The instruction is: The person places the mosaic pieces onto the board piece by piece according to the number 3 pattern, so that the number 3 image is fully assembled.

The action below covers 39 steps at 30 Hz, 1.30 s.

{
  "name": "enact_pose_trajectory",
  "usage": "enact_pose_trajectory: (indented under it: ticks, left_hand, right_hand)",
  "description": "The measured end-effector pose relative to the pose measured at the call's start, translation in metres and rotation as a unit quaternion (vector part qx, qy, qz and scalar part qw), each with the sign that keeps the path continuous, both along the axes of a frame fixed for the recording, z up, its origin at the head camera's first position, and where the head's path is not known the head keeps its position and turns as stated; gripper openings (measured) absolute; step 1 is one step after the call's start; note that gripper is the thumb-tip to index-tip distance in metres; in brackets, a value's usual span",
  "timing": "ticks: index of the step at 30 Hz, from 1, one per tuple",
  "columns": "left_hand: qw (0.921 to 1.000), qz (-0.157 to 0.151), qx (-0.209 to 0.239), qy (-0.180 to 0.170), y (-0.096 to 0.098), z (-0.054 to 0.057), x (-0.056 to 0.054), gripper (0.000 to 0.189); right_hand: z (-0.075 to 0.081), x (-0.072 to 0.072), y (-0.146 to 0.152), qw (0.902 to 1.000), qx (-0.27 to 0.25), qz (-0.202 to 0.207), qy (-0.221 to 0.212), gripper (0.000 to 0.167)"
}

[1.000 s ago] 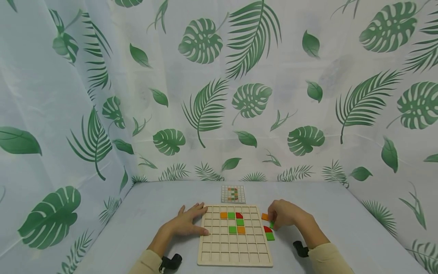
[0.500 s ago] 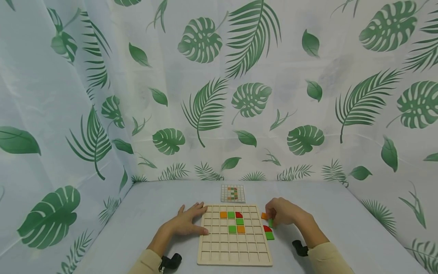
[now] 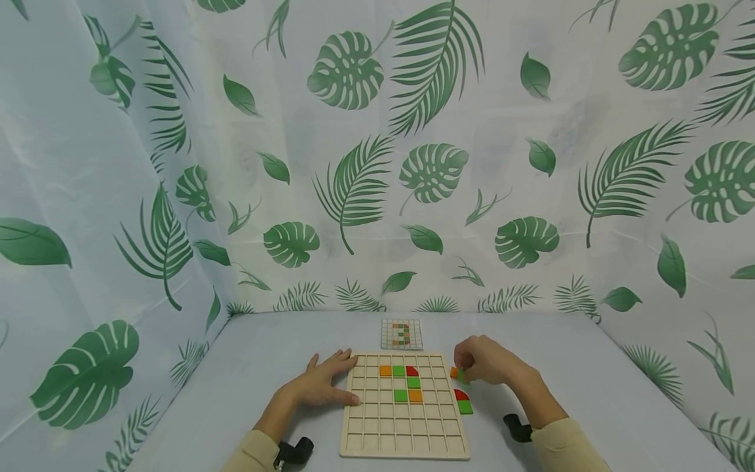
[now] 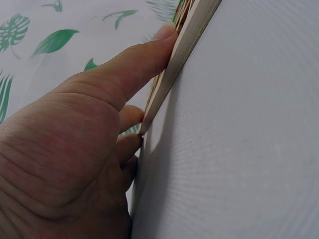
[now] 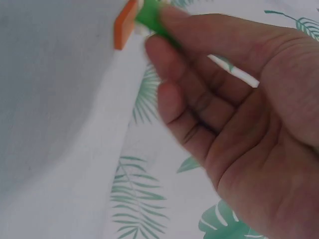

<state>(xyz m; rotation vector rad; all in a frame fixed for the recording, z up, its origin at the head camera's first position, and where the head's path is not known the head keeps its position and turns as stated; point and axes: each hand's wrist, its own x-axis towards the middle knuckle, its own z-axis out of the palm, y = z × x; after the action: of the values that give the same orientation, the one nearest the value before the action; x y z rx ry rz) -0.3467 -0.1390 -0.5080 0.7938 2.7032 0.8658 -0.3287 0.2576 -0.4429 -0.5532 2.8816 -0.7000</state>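
A pale wooden grid board (image 3: 377,427) lies on the table in the head view. My left hand (image 3: 315,383) is spread at its left side, the thumb (image 4: 149,52) resting on the rim and the other fingers along the edge. Beyond the board's right edge, my right hand (image 3: 492,362) pinches a green tile (image 5: 149,16) between thumb and fingertips. Right beside that tile is an orange square tile (image 5: 123,26), partly hidden by the hand in the head view. Set in the board's cells are orange, green and red tiles, among them a rounded red tile (image 3: 412,372).
Nearer me, by the board's right edge, lie a red rounded tile (image 3: 461,394) and a green tile (image 3: 465,407). Behind the board is a small card (image 3: 386,335) printed with a coloured grid pattern. A leaf-patterned curtain (image 3: 366,282) closes off the back and sides.
My right hand has shifted a little away from me and leftward, carrying the green tile up beside the orange one. My left hand has stayed put on the board.
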Motion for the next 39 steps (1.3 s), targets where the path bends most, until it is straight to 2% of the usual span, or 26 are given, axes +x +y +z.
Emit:
enact_pose_trajectory:
  ticks: [5,14,25,39]
  left_hand:
    - [1.0,-0.001,-0.001,0.001,0.0,-0.001,0.0,0.098]
    - [1.0,0.002,-0.002,0.002,0.001,-0.003,-0.001,0.098]
    - [1.0,0.002,-0.004,0.004,0.0,-0.003,-0.002,0.098]
    - [1.0,0.004,-0.006,0.002,0.0,-0.001,-0.001,0.098]
  right_hand:
    - [0.004,-0.001,-0.003,0.9969,-0.052,0.054,0.023,0.015]
    - [0.007,0.002,-0.016,0.9914,-0.099,0.084,0.018,0.009]
    - [0.007,0.003,-0.028,0.9881,-0.098,0.114,0.034,0.009]
    - [0.003,0.005,-0.042,0.9868,-0.106,0.122,0.017,0.015]
